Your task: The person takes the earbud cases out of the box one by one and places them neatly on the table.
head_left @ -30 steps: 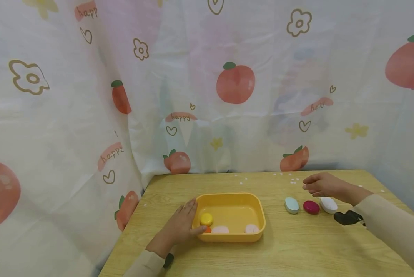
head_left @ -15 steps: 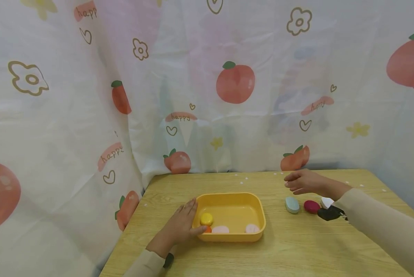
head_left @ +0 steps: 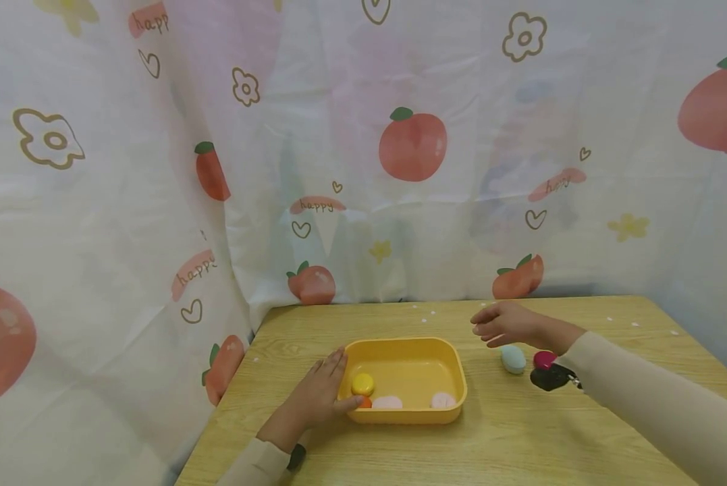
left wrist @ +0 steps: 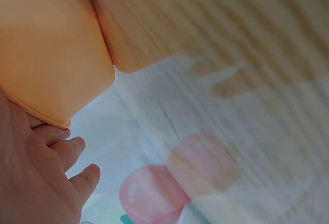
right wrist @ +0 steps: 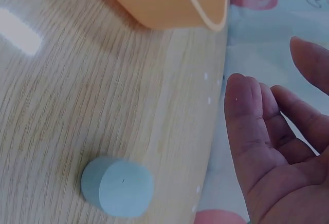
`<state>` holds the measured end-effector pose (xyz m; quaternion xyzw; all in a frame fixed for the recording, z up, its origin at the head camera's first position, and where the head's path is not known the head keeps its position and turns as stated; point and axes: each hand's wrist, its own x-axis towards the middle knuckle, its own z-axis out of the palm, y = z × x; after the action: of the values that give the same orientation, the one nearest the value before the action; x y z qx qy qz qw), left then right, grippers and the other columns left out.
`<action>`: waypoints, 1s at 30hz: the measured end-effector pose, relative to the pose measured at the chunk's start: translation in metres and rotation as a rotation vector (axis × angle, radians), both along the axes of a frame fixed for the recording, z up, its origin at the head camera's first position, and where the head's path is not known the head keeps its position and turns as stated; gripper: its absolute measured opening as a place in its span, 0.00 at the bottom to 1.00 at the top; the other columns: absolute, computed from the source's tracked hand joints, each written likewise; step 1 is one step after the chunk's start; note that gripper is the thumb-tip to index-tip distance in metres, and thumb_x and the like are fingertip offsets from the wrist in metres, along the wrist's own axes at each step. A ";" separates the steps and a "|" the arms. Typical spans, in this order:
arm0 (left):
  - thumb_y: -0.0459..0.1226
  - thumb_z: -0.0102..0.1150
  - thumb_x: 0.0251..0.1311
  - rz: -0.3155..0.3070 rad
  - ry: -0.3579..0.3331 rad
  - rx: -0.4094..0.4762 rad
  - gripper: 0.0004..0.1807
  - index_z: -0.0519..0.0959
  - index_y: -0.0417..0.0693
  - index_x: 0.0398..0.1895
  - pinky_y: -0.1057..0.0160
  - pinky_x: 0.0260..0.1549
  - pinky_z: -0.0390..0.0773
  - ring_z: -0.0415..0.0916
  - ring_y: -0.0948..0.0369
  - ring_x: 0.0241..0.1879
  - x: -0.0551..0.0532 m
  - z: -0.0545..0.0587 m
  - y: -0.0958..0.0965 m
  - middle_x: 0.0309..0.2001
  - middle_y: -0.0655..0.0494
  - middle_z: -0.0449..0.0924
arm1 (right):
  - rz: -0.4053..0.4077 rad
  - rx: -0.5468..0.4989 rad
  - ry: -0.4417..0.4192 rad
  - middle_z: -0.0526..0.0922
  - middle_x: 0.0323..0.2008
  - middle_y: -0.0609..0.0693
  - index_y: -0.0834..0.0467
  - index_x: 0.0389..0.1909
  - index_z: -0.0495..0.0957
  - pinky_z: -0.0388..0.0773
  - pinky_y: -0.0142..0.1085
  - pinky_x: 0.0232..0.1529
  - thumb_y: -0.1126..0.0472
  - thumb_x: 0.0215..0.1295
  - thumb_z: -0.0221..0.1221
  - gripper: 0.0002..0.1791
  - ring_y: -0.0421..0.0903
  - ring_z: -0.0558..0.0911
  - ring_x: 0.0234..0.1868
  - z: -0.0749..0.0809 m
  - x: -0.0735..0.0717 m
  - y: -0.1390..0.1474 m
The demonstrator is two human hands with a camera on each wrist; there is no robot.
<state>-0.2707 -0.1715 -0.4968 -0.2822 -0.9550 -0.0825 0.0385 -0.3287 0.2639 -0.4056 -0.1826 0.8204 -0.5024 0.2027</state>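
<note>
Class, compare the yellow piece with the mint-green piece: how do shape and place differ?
The yellow piece looks round; the mint-green piece an elongated oval. The yellow piece lies inside the yellow tray; the mint-green piece sits on the wooden table. Both look smooth, and neither is gripped.

The right hand (head_left: 514,325) has moved leftward, nearer the yellow tray (head_left: 402,416), its sleeve (head_left: 649,405) now hiding the white piece.
</note>
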 end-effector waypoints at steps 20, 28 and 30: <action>0.70 0.36 0.63 -0.015 0.020 0.004 0.55 0.51 0.32 0.74 0.46 0.68 0.51 0.47 0.51 0.74 0.004 0.001 0.002 0.75 0.41 0.47 | 0.039 -0.074 -0.078 0.77 0.54 0.61 0.74 0.59 0.70 0.79 0.49 0.48 0.65 0.64 0.63 0.26 0.61 0.78 0.53 -0.007 0.007 -0.078; 0.69 0.37 0.64 0.004 0.004 -0.002 0.53 0.49 0.34 0.75 0.47 0.69 0.49 0.44 0.53 0.74 0.004 0.000 0.002 0.76 0.43 0.45 | 0.068 -0.100 -0.101 0.78 0.51 0.61 0.74 0.58 0.71 0.81 0.50 0.44 0.67 0.63 0.63 0.25 0.62 0.78 0.51 -0.017 0.014 -0.100; 0.69 0.37 0.64 0.004 0.008 -0.002 0.53 0.49 0.34 0.75 0.47 0.69 0.49 0.45 0.53 0.74 0.003 0.000 0.002 0.76 0.43 0.45 | 0.081 -0.097 -0.102 0.78 0.51 0.63 0.74 0.57 0.71 0.80 0.51 0.44 0.67 0.63 0.63 0.24 0.63 0.79 0.51 -0.018 0.015 -0.105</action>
<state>-0.2675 -0.1696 -0.4963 -0.2809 -0.9554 -0.0802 0.0421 -0.3135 0.1589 -0.4241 -0.1995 0.7757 -0.5416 0.2553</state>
